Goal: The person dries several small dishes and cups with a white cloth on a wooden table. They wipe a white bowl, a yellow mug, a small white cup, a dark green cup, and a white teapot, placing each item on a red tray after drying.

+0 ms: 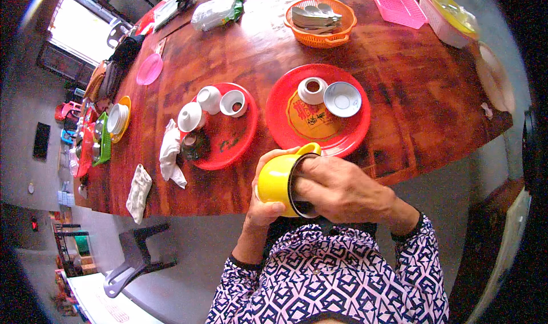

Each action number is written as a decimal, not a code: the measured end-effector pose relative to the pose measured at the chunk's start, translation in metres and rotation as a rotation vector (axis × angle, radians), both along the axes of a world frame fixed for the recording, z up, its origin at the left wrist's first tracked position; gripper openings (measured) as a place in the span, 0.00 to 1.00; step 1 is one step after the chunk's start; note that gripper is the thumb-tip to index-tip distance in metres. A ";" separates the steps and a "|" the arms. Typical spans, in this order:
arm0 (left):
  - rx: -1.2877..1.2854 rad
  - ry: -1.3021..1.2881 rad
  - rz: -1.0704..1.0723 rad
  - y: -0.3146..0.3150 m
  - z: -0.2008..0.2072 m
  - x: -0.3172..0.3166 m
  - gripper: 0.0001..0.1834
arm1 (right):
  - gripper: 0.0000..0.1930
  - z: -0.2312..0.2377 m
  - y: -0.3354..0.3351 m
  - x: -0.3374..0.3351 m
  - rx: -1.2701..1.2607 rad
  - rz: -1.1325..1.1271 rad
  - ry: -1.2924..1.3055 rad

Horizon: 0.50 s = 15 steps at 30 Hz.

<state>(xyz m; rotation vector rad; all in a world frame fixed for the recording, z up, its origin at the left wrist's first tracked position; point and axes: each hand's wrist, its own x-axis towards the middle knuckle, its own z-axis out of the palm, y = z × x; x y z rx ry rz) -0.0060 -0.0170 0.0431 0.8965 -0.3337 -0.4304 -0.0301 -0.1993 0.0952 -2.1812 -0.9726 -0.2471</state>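
Observation:
A yellow mug (278,178) with a dark rim is tilted on its side in front of my chest, its mouth toward the right and its handle up. My left hand (264,207) is wrapped round its body from the left, thumb below. My right hand (348,190) reaches into the mouth with bent fingers; the fingertips and anything in them are hidden inside. Just beyond the mug lies a round red tray (358,131) with a white cup (311,90) and a white bowl (342,99). Left of it, another red tray (242,135) bears three white cups (191,117) and a dark cup (195,145).
White cloths (170,153) lie by the left tray and at the table's near edge (140,192). An orange basket (349,24) of spoons stands farther back. Pink baskets (398,4) are at the far right, stacked white plates (118,118) at the left. A dark stool (137,255) stands below.

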 end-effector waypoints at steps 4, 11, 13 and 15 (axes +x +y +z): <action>0.169 -0.097 0.010 0.003 -0.005 0.000 0.51 | 0.16 -0.020 0.001 -0.004 -0.120 0.042 -0.033; 0.057 -0.023 0.027 0.005 -0.010 0.001 0.51 | 0.14 -0.017 -0.013 0.005 0.215 0.304 0.338; 0.015 0.022 0.057 0.005 -0.008 0.000 0.51 | 0.15 -0.003 -0.018 -0.003 0.651 0.180 0.796; 0.035 0.081 0.093 0.008 -0.004 0.001 0.51 | 0.18 -0.012 -0.006 -0.011 1.129 0.005 0.982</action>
